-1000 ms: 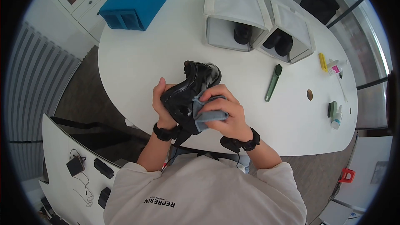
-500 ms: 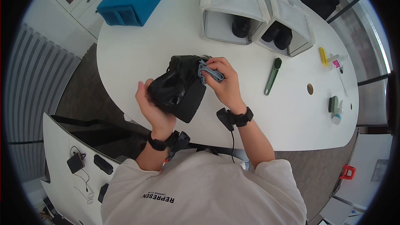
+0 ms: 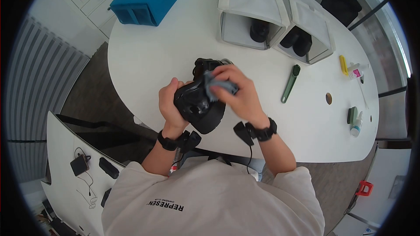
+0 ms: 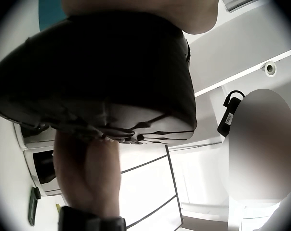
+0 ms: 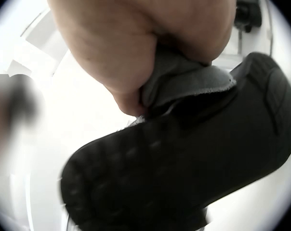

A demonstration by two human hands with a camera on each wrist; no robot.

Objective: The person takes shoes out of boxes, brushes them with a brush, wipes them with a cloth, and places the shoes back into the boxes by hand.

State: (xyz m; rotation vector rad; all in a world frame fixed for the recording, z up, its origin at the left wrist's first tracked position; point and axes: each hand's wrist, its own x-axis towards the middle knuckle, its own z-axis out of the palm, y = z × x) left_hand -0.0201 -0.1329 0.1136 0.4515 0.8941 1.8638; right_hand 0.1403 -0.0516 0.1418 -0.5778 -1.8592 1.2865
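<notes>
A glossy black shoe point(image 3: 194, 100) is held above the white table, gripped at its side by the left hand point(image 3: 172, 105). The right hand point(image 3: 243, 94) pinches a grey-blue cloth point(image 3: 214, 88) against the upper part of the shoe. From the left wrist, the dark shoe point(image 4: 102, 72) fills the upper part with its treaded sole facing down. In the right wrist view the cloth point(image 5: 184, 82) is bunched under the fingers of the right hand point(image 5: 150, 43), over the shoe's dark sole point(image 5: 184, 159).
Two white boxes point(image 3: 251, 2) holding dark items stand at the back of the table point(image 3: 144, 61). A blue case point(image 3: 151, 0) is back left. A green brush point(image 3: 290, 85) lies right of the hands; bottles point(image 3: 356, 126) and a yellow item point(image 3: 343, 64) are farther right.
The shoe has turned in the left hand and shifted, first left, then back to the right. The right hand with the cloth has moved up along the shoe from its lower position.
</notes>
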